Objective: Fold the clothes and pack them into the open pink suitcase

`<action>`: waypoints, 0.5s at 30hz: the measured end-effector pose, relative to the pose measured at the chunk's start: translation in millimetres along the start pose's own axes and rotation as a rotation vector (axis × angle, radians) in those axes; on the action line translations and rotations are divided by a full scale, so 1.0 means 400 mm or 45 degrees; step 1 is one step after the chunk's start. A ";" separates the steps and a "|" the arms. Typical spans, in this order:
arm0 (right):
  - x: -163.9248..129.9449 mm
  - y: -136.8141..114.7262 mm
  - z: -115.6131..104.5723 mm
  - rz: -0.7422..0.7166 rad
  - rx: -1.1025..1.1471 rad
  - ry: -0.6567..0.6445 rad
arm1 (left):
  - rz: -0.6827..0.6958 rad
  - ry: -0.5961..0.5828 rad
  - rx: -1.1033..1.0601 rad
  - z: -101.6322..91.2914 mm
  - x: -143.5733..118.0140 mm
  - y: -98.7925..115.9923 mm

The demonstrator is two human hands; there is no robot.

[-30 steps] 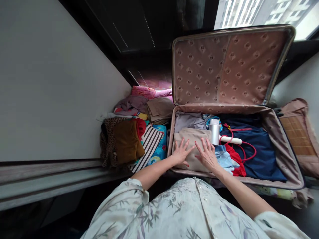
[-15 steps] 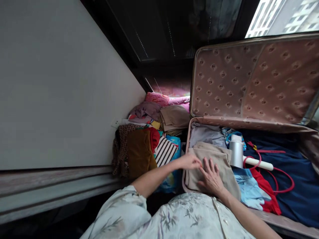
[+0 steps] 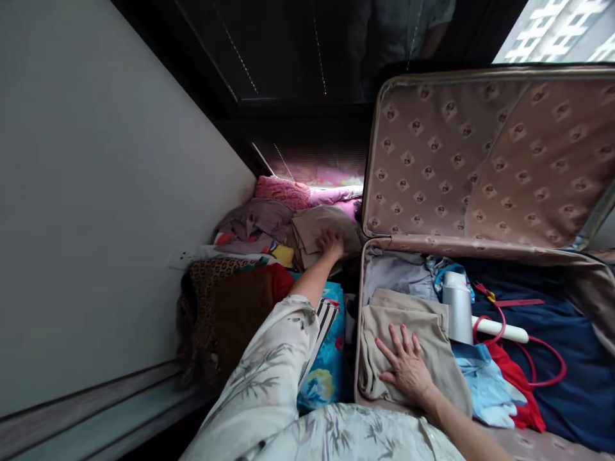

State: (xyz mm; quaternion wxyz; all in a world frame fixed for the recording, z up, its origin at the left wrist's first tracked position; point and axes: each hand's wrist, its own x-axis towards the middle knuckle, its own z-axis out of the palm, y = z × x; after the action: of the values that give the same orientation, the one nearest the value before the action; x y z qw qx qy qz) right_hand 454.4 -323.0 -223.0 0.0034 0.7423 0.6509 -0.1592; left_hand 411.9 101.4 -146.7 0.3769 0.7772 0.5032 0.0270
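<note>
Looks like the packing is partway there: the suitcase [image 3: 480, 397] already holds a folded beige garment [image 3: 423, 320], a white hair dryer [image 3: 459, 307] and navy, red and light blue clothes, but a heap of clothes [image 3: 250, 256] sits on the floor beside it. Right hand [image 3: 407, 366] lies flat and open on the beige garment. Left hand [image 3: 330, 243] reaches out to a folded tan piece [image 3: 312, 227] atop the heap, fingers curled on its edge, though I can't tell if it's gripped.

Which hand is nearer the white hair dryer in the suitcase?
Right. The right hand lies flat on folded beige clothing beside the hair dryer; the left hand is outside the suitcase on a clothes pile.
</note>
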 end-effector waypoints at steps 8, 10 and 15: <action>-0.010 0.007 0.049 0.029 0.008 -0.044 | -0.154 0.248 -0.108 0.104 0.197 0.039; -0.013 0.008 0.056 0.033 0.008 -0.062 | -0.249 0.290 -0.134 0.126 0.231 0.061; -0.014 0.008 0.053 0.041 0.046 -0.166 | -0.358 0.338 -0.171 0.162 0.272 0.084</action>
State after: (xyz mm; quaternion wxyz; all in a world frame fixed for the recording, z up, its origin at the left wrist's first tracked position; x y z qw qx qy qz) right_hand 452.1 -333.4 -242.3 0.0351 0.7407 0.6342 -0.2187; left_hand 518.5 145.5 -208.9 0.3585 0.6620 0.6489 0.1099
